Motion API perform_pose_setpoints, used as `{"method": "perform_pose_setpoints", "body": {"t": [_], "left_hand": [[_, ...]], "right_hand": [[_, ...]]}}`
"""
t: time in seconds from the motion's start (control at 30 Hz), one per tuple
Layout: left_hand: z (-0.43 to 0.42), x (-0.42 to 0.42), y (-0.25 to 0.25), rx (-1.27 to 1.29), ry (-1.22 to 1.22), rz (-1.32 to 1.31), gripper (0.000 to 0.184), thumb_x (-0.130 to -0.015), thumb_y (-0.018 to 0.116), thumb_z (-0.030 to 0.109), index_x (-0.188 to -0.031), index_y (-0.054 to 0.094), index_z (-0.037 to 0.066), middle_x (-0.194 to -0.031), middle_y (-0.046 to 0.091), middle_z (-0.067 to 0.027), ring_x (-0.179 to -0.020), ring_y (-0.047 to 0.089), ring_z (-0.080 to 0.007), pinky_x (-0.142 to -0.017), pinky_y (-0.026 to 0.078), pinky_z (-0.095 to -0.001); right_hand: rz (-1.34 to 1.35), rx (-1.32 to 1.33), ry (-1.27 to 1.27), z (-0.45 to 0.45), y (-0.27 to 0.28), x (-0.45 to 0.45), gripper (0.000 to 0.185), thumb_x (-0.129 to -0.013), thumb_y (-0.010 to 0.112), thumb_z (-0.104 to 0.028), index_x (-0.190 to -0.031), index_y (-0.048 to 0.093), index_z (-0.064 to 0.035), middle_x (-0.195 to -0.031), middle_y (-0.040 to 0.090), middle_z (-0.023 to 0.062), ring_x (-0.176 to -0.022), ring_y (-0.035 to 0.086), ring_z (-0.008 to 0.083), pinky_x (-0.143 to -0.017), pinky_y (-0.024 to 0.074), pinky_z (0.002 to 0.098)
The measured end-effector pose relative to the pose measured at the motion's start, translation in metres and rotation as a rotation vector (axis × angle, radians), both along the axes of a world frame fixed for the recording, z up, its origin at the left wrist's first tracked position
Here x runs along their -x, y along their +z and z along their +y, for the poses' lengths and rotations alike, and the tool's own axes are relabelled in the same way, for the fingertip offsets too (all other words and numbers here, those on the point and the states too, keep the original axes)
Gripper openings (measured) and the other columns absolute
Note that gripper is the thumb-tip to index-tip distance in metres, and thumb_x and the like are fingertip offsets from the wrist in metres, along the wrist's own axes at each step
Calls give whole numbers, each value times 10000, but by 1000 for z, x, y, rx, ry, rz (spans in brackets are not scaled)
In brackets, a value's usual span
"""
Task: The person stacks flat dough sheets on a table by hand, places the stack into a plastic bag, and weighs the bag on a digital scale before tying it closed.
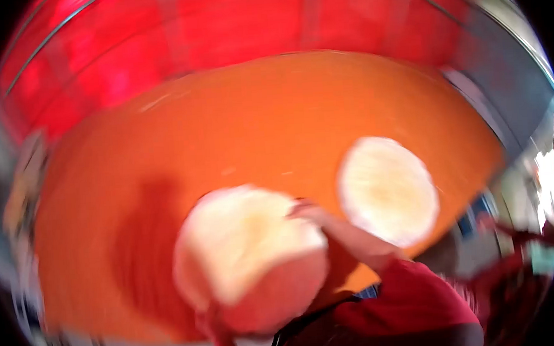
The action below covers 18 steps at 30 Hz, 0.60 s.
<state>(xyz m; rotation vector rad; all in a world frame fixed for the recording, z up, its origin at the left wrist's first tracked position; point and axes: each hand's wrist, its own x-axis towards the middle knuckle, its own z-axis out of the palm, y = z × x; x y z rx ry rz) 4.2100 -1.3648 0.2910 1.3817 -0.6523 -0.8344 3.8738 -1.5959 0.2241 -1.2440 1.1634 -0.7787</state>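
A round, pale disc (249,238), cream on top and reddish where shadow falls, is held over the orange surface (255,123). My right hand (304,209) grips its upper right edge, fingers closed on the rim. At the lower left edge, my left hand (211,316) is against the same disc; motion blur smears its fingers. To the right, a second round pale disc (389,190) with a yellowish middle lies on the orange surface.
A red wall (236,26) curves behind the orange surface, with a grey panel (505,64) at the right. Another person's red clothing (509,292) shows at the lower right. A blurred beige object (24,182) stands at the left edge.
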Motion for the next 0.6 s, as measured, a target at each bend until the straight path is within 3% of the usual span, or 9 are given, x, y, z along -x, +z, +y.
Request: {"method": "perform_pose_setpoints", "body": {"t": [0.03,0.07,0.1,0.17,0.3,0.4,0.6], "left_hand": [[-3,-2,-4,-12,-23,-7,181,-747,577,113,-853,584,-33,-812,560,-90,-699,529,-172,-611,456,-316],[-9,-2,2,-72,-71,53,226,-734,599,133,-881,571,-37,-829,560,-97,-705,532,-190,-617,461,-334],[-18,-1,4,-143,-82,101,276,-721,622,152,-909,559,-40,-846,560,-103,-712,535,-208,-622,466,-353],[-10,-15,12,-304,-46,184,384,-695,667,191,-966,534,-48,-880,561,-115,-726,541,-244,-634,476,-390],[-6,-34,-27,-507,0,284,460,-701,677,218,-1050,501,-27,-960,551,-145,-780,550,-309,-655,478,-417],[-19,-20,-24,-488,-31,228,434,-714,654,204,-1044,505,-37,-958,552,-146,-786,552,-296,-668,476,-409],[-26,-2,-12,-360,-45,147,385,-741,608,177,-1031,512,-56,-953,554,-146,-800,556,-270,-694,471,-391]], "right_hand": [[104,4,-18,8,32,-11,112,-665,679,-159,-735,642,-80,-678,598,2,-680,536,101,-646,433,272],[-11,-44,8,8,30,-13,135,-646,700,-176,-718,643,-77,-651,586,4,-677,525,94,-644,419,253],[137,-29,-30,-1,34,-14,231,-612,726,-188,-775,630,-56,-681,576,7,-734,526,110,-680,411,255],[111,-96,-123,14,65,-21,378,-592,737,-187,-897,585,-24,-729,568,10,-785,517,129,-708,404,268],[70,-174,-198,6,37,-17,504,-602,724,-142,-1033,508,7,-792,565,36,-820,510,153,-745,401,285],[21,-208,-134,3,46,-19,563,-624,703,-101,-1109,444,23,-798,564,65,-821,519,158,-765,403,283],[-93,-179,-158,12,60,-18,578,-629,718,-151,-1088,422,38,-782,559,72,-756,527,153,-708,424,276]]}}
